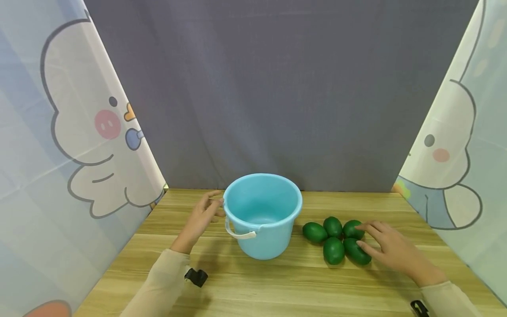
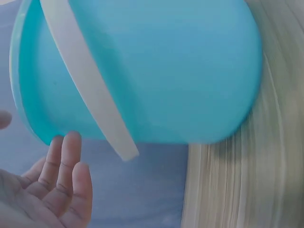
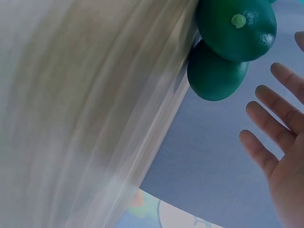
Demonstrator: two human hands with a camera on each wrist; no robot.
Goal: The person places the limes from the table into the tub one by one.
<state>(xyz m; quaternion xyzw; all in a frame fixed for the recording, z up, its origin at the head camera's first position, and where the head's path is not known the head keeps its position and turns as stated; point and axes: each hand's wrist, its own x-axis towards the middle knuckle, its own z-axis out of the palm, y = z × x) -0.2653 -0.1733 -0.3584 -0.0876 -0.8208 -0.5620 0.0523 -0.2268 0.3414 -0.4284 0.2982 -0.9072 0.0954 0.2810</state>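
Note:
A light blue bucket [image 1: 269, 242] stands upright on the wooden table, its white handle [image 1: 242, 236] hanging down at the front left. Beside its rim, my left hand [image 1: 202, 216] has loosely bent fingers; in the left wrist view the fingertips [image 2: 71, 142] lie close to the rim, and I cannot tell whether they touch. Several dark green oval fruits, resembling avocados [image 1: 333, 251], sit clustered right of the bucket. My right hand [image 1: 396, 251] hovers by the rightmost ones, fingers spread and holding nothing. One fruit [image 3: 237, 23] shows a pale stem nub in the right wrist view.
Behind the wooden table [image 1: 253, 290] hangs a dark grey curtain [image 1: 269, 97]. Cartoon-printed cloths close in the left side [image 1: 23, 211] and the right side [image 1: 491, 246]. A black strap piece [image 1: 196, 277] sits at the left wrist.

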